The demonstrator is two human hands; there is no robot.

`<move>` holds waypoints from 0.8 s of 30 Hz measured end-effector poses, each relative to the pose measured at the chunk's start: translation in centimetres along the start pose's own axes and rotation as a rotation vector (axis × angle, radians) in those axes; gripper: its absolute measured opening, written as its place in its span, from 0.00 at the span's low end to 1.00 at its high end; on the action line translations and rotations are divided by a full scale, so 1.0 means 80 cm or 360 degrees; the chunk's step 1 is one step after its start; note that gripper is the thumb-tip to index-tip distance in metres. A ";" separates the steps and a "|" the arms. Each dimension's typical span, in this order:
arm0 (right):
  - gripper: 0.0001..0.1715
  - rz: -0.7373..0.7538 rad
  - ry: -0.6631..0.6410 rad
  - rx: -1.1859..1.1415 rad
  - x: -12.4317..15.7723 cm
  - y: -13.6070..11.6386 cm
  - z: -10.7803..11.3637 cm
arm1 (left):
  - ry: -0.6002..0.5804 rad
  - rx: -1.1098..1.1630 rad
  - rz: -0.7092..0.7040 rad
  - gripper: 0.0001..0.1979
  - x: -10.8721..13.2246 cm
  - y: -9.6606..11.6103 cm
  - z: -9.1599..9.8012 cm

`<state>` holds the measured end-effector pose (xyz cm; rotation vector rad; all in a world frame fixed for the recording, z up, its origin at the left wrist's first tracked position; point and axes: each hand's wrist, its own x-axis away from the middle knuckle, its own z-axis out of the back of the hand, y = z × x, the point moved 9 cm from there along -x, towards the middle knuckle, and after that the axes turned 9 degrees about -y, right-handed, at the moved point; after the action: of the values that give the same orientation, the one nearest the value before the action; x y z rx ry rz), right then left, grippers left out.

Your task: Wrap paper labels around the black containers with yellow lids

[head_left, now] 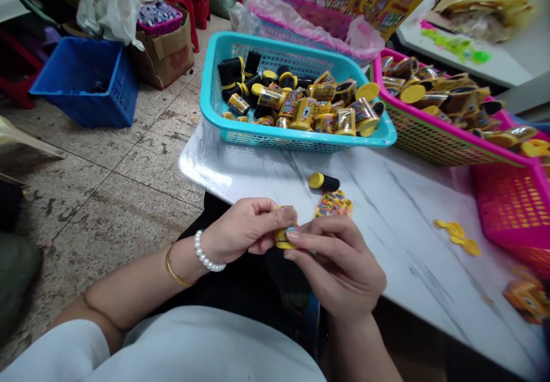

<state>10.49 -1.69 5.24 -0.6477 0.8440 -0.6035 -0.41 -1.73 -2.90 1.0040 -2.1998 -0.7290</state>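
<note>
A small yellow cylinder with a colourful label is held between both hands, in front of the table edge. My left hand, with a pearl bracelet at its wrist, grips it with thumb and fingers. The fingertips of my right hand pinch its right side and lower end. On the marbled table, just beyond my right hand, lies a stack of printed labels. A black cylinder with a yellow cap lies on its side behind the labels.
A turquoise basket holds several black and labelled cylinders at the table's back. To its right stands a pink basket of similar pieces. Yellow rings lie on the right of the table. A blue crate sits on the floor at left.
</note>
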 end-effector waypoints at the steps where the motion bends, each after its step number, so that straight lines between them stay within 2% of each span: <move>1: 0.25 0.0032 0.0067 0.0107 0.002 -0.004 0.002 | -0.0010 0.0033 -0.0001 0.28 0.000 0.000 -0.002; 3: 0.27 0.0014 0.0218 0.0194 0.010 -0.005 0.006 | -0.0026 0.0099 -0.0012 0.28 0.000 0.001 -0.006; 7: 0.28 -0.0232 0.0447 -0.0005 0.032 0.015 0.004 | 0.0025 0.0174 -0.0054 0.26 0.001 0.004 -0.009; 9: 0.26 -0.0326 0.0554 -0.0002 0.042 0.020 0.003 | 0.0073 0.0185 -0.0093 0.26 0.001 0.004 -0.009; 12: 0.19 -0.0337 0.0634 0.0135 0.046 0.015 0.005 | 0.0151 0.0166 -0.0140 0.25 0.002 0.005 -0.006; 14: 0.21 -0.0330 0.0596 0.0142 0.043 0.015 0.005 | 0.0168 0.0091 -0.0156 0.23 0.003 0.008 -0.004; 18: 0.32 -0.0255 0.0373 0.0100 0.033 0.014 0.002 | 0.0164 -0.0161 -0.0164 0.19 0.009 0.017 0.001; 21: 0.32 -0.0129 0.0225 0.0205 0.024 0.000 0.005 | 0.0115 -0.0190 -0.0062 0.17 0.011 0.016 0.001; 24: 0.29 0.0001 0.0194 0.0310 0.010 -0.018 0.022 | 0.0025 -0.0229 -0.0161 0.16 0.006 0.035 -0.009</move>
<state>12.07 -2.72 6.78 -0.4370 0.8861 -0.7204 -1.42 -0.70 -0.39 1.0492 -2.0630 -0.9086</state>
